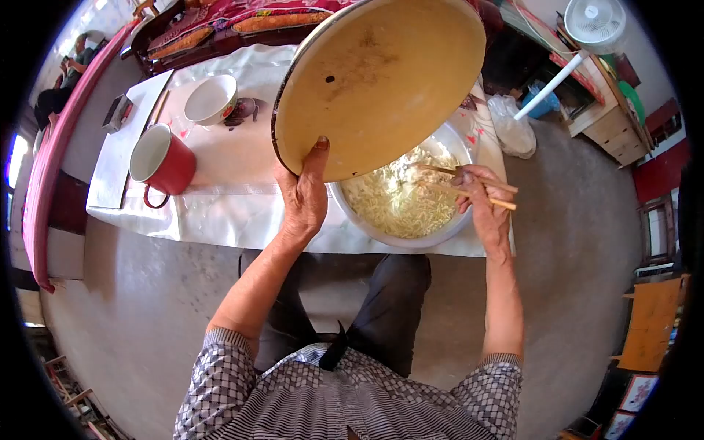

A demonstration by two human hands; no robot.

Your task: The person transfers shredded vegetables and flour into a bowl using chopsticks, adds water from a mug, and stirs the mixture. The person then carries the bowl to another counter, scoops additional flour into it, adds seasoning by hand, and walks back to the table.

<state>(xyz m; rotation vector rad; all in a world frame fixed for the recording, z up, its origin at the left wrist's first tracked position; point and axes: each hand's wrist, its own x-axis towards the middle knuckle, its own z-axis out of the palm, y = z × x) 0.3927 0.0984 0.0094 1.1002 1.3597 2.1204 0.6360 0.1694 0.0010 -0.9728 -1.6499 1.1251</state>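
My left hand (304,194) grips the rim of a large yellow enamel basin (396,81), its thumb over the inner side. The basin is tilted above a metal bowl (389,240) on the table and hides part of it. Pale shredded food (400,202), with white powdery patches on top, fills much of the bowl. In my right hand (484,198) is a pair of wooden chopsticks (469,192), their tips at the food.
On the cloth-covered table (242,202) stand a red enamel mug (165,165) and a white bowl (211,100), left of the basin. A small box (117,114) lies on a board (121,158). A white fan (594,26) and a plastic bag (511,125) are at the right. Another person (62,84) is at far left.
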